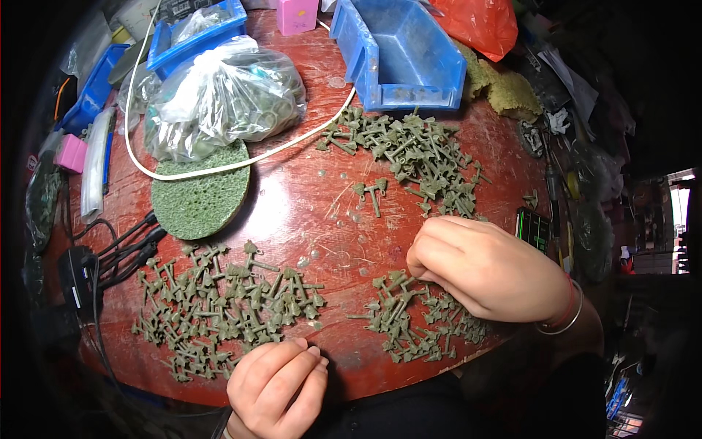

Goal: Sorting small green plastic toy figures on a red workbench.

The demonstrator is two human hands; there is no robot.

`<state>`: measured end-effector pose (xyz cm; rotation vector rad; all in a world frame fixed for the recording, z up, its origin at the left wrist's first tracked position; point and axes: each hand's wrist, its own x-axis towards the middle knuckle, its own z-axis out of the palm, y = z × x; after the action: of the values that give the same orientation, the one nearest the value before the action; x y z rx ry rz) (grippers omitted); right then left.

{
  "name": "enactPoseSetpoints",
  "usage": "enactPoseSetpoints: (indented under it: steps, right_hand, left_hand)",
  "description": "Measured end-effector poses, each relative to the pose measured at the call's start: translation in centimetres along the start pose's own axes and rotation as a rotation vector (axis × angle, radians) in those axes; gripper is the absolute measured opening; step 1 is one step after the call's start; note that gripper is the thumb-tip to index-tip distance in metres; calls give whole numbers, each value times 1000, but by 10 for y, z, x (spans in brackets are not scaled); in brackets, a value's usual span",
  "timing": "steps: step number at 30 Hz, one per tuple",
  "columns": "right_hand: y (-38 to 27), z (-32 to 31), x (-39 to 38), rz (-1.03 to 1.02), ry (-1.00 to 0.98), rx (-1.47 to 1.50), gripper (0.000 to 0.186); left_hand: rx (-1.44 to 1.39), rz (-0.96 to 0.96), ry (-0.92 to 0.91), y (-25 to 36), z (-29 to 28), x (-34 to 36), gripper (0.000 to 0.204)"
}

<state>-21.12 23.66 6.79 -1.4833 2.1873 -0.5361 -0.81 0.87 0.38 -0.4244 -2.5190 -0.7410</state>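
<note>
Your right hand has its grip curled down, pinching at the small green plastic pieces under its fingertips on the red surface; they look light and stiff, so take one by its thin stem, while your left hand rests loosely closed and empty.

A round, reddish-brown table carries three heaps of small grey-green plastic parts: one at the near left; one at the near right; one further back; a green sponge disc, a clear bag of parts, a white cable and a blue bin lie beyond.
</note>
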Motion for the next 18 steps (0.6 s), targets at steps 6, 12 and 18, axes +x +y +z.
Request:
enactPoseSetpoints:
  steps: [6, 12, 18]
  right_hand:
    - [2, -3, -4, 51, -19, 278, 8]
    - [6, 2, -5, 110, 40, 296, 8]
    - [1, 6, -4, 114, 40, 266, 8]
  left_hand:
    - [-14, 20, 15, -4, 1, -1, 20]
    - [-40, 32, 30, -5, 3, -2, 21]
    - [-39, 35, 35, -6, 4, -2, 21]
